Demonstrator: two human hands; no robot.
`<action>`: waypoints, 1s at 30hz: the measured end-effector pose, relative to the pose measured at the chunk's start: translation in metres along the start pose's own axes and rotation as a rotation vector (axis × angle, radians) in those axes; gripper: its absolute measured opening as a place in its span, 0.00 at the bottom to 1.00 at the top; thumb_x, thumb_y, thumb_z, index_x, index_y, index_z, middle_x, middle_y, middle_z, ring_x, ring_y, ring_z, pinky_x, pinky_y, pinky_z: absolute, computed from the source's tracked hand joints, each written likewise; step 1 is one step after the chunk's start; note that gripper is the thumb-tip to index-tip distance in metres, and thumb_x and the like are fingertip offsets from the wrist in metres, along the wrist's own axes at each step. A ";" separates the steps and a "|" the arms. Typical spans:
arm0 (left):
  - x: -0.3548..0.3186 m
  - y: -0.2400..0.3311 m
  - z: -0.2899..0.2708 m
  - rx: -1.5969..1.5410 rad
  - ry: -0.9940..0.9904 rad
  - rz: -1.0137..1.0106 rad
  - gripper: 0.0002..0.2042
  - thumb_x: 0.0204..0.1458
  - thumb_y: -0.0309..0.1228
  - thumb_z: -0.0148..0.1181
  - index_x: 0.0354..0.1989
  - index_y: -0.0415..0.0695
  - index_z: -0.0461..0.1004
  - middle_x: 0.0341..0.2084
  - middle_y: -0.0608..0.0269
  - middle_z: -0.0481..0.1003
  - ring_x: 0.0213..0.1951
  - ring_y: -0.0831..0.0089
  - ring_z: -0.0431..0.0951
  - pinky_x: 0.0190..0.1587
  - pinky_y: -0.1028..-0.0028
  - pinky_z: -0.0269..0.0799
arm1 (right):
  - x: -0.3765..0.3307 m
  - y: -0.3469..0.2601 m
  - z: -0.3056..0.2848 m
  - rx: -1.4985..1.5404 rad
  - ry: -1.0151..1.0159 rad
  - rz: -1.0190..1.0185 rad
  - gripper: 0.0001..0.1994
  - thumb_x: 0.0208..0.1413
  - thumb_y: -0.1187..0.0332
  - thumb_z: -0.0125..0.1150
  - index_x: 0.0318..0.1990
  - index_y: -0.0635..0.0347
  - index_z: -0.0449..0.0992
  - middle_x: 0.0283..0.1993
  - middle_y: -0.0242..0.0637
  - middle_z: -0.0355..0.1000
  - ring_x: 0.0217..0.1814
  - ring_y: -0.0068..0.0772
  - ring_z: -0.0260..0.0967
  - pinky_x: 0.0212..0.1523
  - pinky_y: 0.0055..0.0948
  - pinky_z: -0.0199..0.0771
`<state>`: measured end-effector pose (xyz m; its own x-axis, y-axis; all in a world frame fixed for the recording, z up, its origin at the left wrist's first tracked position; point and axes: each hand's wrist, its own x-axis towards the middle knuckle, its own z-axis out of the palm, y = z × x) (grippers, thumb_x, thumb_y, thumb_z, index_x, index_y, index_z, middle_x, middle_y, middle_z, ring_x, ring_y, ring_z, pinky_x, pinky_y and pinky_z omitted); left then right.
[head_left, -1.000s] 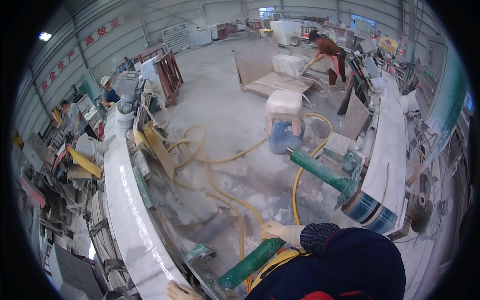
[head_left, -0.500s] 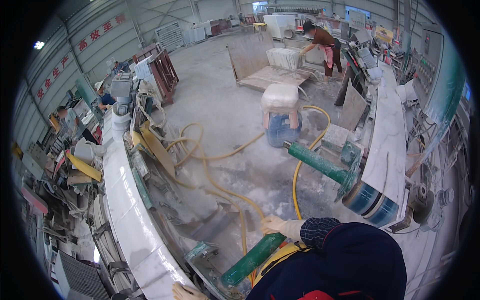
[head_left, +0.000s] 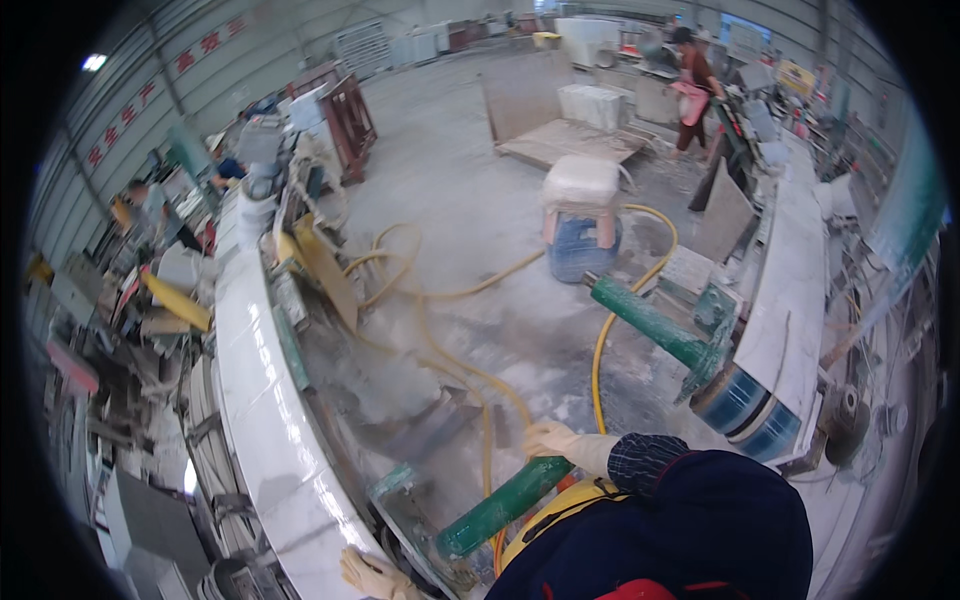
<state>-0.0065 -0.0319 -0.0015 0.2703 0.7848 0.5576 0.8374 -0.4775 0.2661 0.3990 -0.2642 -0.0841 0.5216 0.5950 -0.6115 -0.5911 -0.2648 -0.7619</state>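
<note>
**Both hands at the near end of the left-hand stone line**

Your left hand (head_left: 375, 574) lies at the near edge of the white stone (head_left: 290, 430), touching it; the frame's lower edge crowds it, so you cannot tell whether its fingers grip. Your right hand (head_left: 558, 443) bends over the upper end of the green roller (head_left: 500, 508); whether it clasps or only rests there is unclear.

The stone already lies along the bench on your left, glossy in long stretches, with joints across it. Nothing shows how much is finished or how much remains.

Beside your right hand, the yellow hose (head_left: 598, 385) loops over the floor toward the blue jug (head_left: 583, 250), which stands under the stool (head_left: 582, 182). On your right, a second roller (head_left: 650, 322) juts out near the blue drum (head_left: 745, 412), at the end of another stone run (head_left: 785, 270). Farther off, a co-worker (head_left: 692, 90) stands near the white blocks (head_left: 595, 105).
</note>
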 end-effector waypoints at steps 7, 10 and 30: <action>0.006 0.015 -0.016 -0.073 -0.065 -0.056 0.17 0.55 0.28 0.50 0.51 0.35 0.73 0.48 0.42 0.73 0.51 0.42 0.69 0.61 0.51 0.59 | -0.020 -0.014 -0.003 0.020 -0.034 0.034 0.19 0.65 0.73 0.51 0.63 0.63 0.65 0.55 0.56 0.74 0.54 0.51 0.76 0.53 0.41 0.79; 0.012 0.018 -0.021 0.014 -0.088 -0.016 0.18 0.55 0.30 0.52 0.53 0.38 0.71 0.51 0.44 0.72 0.57 0.43 0.67 0.65 0.50 0.55 | -0.018 -0.017 -0.005 0.013 -0.052 0.021 0.19 0.65 0.73 0.51 0.63 0.63 0.64 0.55 0.57 0.74 0.52 0.51 0.77 0.53 0.42 0.80; 0.056 0.028 0.006 0.076 -0.250 -0.098 0.27 0.56 0.41 0.59 0.64 0.48 0.66 0.64 0.54 0.66 0.68 0.52 0.59 0.72 0.51 0.45 | -0.017 -0.021 -0.014 -0.048 -0.049 0.045 0.20 0.68 0.69 0.51 0.64 0.65 0.63 0.57 0.59 0.72 0.56 0.54 0.74 0.56 0.45 0.77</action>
<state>0.0346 0.0015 0.0325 0.2872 0.9033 0.3186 0.8959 -0.3710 0.2442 0.4112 -0.2799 -0.0605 0.4640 0.6176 -0.6351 -0.5828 -0.3271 -0.7439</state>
